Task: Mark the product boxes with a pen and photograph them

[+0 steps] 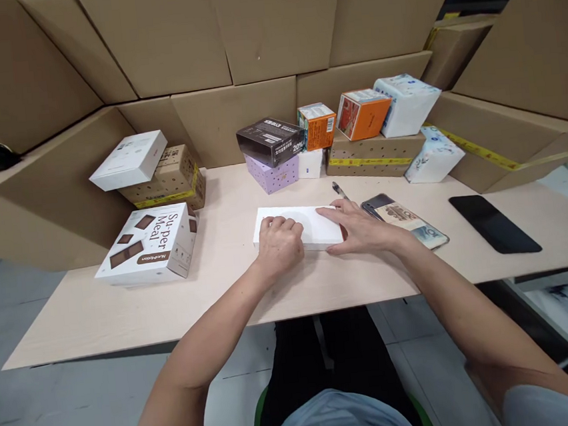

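A flat white box (310,222) lies on the light wooden table (231,292) in front of me. My left hand (281,242) rests on the box's left end with its fingers curled over the lid. My right hand (360,228) lies flat against the box's right end, fingers stretched across its top corner. Both hands touch the box, which stays on the table.
A "Super Meal" box (149,245) lies at left, with a white box (129,159) on a brown carton behind it. At the back stand a black box (270,140), purple box (273,174), orange boxes (363,113) and tissue packs (432,156). A pen (339,189), booklet (410,223) and black phone (495,223) lie at right.
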### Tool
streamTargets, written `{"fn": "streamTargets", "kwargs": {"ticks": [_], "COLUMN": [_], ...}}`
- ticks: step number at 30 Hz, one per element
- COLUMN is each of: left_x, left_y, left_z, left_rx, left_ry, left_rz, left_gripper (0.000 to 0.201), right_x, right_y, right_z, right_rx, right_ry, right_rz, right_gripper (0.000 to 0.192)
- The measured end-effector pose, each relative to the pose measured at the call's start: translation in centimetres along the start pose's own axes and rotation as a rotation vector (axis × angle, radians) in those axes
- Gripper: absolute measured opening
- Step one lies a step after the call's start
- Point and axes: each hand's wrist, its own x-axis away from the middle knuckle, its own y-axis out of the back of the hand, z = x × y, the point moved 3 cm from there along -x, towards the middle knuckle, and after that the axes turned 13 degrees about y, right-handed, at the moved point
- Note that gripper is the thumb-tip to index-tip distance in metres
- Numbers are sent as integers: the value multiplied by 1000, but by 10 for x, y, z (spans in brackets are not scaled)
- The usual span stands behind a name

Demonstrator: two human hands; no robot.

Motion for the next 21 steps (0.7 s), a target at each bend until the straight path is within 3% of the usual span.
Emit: {"fn": "streamTargets", "kwargs": {"ticks": [3,6,9,12,16,21], "left_x": [1,8,18,23,21,15], "left_y": [6,19,36,47,45,34], "left_z": [3,-4,-18,-26,-24,-5], "left_rx": [32,189,364,451,429,335], "left_ry": [-68,-285,-512,-543,-485,-396], "left_rz": [-222,-457,-637,-806,-823,-729], "left_gripper": [14,17,14,25,29,20], "right_x": [6,7,-2,-25,-85,-177], "right_y": [-8,-8,7,37,75,85], "right_z": [12,27,38,38,10,-35], "right_rx": [-152,-188,-140,-86,87,179], "right_ry": [17,42,133,188,119,22], "right_rz": [-54,-194,-418,-681,-927,-947], "right_gripper": [90,81,71,71,74,66]}}
